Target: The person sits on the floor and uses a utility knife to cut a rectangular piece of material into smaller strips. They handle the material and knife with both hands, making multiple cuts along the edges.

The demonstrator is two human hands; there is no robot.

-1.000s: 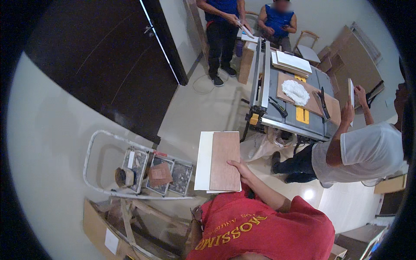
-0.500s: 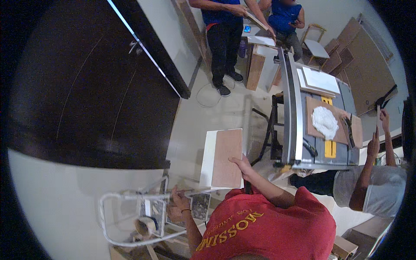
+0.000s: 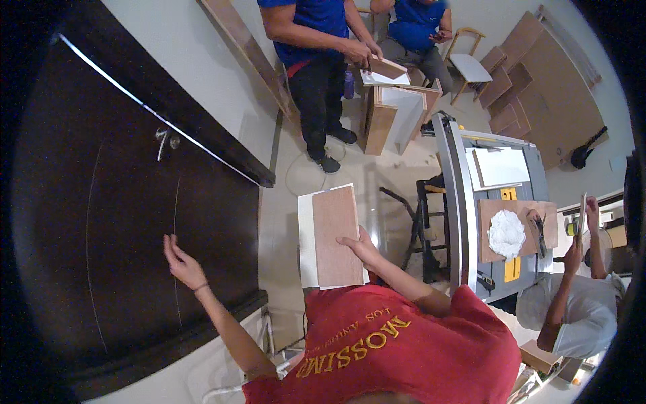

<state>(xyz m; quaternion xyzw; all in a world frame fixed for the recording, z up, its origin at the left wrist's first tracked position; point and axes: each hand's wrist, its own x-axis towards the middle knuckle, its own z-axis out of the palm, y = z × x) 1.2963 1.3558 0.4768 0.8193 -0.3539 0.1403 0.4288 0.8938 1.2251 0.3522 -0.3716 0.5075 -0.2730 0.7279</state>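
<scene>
My right hand (image 3: 362, 249) is closed on the edge of a stack of flat boards, its thumb lying across the top one. That top piece is a brown wooden board (image 3: 336, 222). Beneath it a wider white board (image 3: 307, 236) sticks out on the left side. The stack is held in front of my red shirt (image 3: 404, 337). Out to the left, my left hand (image 3: 183, 266) is raised with its fingers stretched out and nothing visible in it. Behind it stands the dark brown door (image 3: 128, 222), which the hand appears not to touch.
A table saw (image 3: 464, 215) stands to the right, bearing white panels (image 3: 498, 167), a brown board (image 3: 488, 246) and a white cloth (image 3: 506, 236). Beyond, a person in blue (image 3: 316, 34) handles a board over a wooden box (image 3: 380, 128). Another person (image 3: 572, 310) works at the right.
My left hand has moved from beside the white metal frame up and left, in front of the door, with its fingers now extended. My view has shifted; my right hand still holds the boards.
</scene>
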